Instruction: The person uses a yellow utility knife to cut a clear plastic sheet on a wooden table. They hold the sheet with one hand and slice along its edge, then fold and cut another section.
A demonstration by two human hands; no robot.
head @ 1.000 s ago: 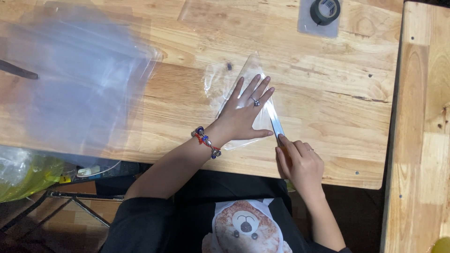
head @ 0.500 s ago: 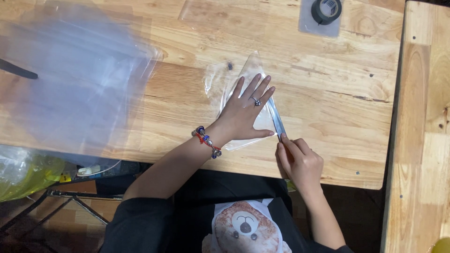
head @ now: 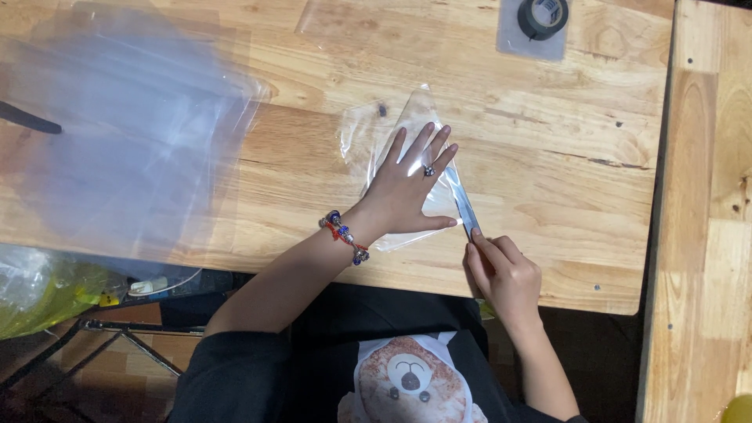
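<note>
My left hand (head: 407, 188) lies flat with fingers spread on a small folded clear plastic sheet (head: 415, 110) on the wooden table (head: 548, 157). It wears a ring and a beaded bracelet at the wrist. My right hand (head: 505, 270) grips a thin metal blade (head: 462, 204) that lies along the sheet's right edge, close to my left thumb and fingertips. The blade's handle is hidden in my fist.
A large pile of clear plastic sheets (head: 117, 133) covers the table's left part, with a dark tool tip (head: 31, 121) at the far left. A roll of black tape (head: 543, 16) rests on a plastic piece at the top. A second wooden surface (head: 705, 196) adjoins on the right.
My right hand and the blade have shifted slightly toward me along the sheet's edge. My left hand stays pressed flat on the sheet.
</note>
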